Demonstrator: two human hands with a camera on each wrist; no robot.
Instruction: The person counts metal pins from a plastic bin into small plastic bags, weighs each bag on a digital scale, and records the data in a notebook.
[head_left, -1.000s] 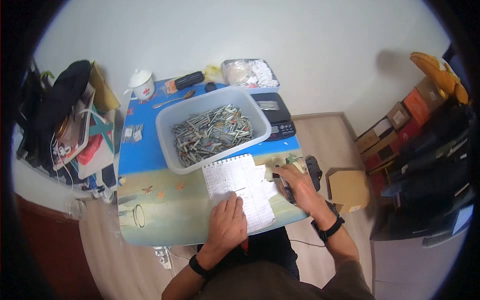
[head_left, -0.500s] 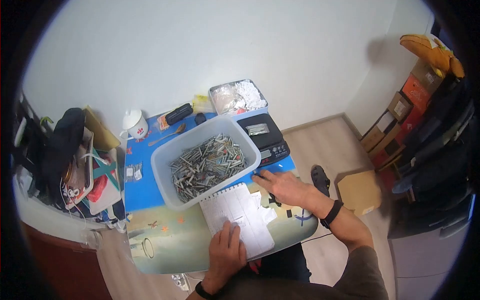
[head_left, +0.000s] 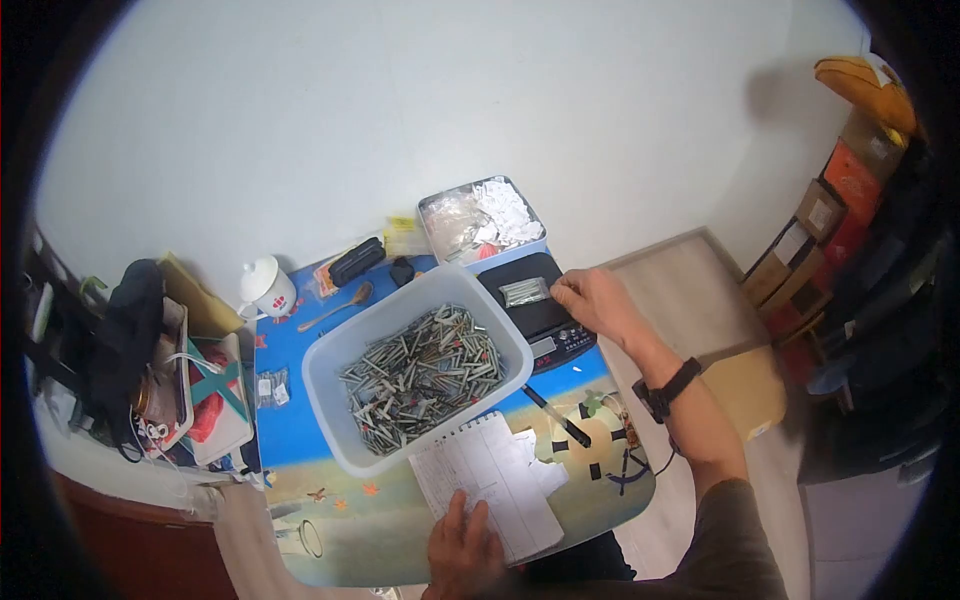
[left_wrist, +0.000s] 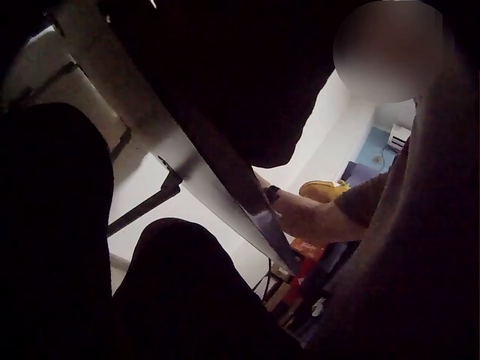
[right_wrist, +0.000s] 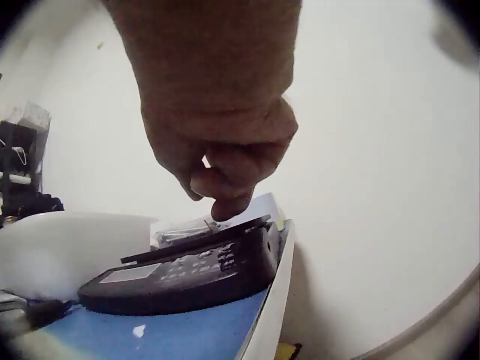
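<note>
My left hand (head_left: 466, 548) lies on the lower left part of a spiral notebook (head_left: 500, 480) with handwriting, its fingers loosely bent. My right hand (head_left: 603, 305) is at the right edge of a small clear bag of metal pieces (head_left: 524, 291) on a black scale (head_left: 545, 320). In the right wrist view, the bent fingers (right_wrist: 231, 204) hang just above the bag (right_wrist: 182, 234); whether they pinch its edge is unclear. A tub (head_left: 335, 445) heaped with metal pieces stands left of the scale. A black pen (head_left: 560, 416) lies between tub and notebook's torn papers (head_left: 540, 470).
Behind the tub are a tin of white scraps (head_left: 507, 215), a black case (head_left: 357, 261), a spoon (head_left: 335, 307) and a lidded mug (head_left: 268, 290). Small bags (head_left: 273, 388) lie at the left. Cardboard boxes (head_left: 820, 212) are stacked at the right.
My right hand has moved from beside the notebook up to the bag on the scale, leaving the pen in view on the table. My left hand stays on the notebook. The head view has shifted.
</note>
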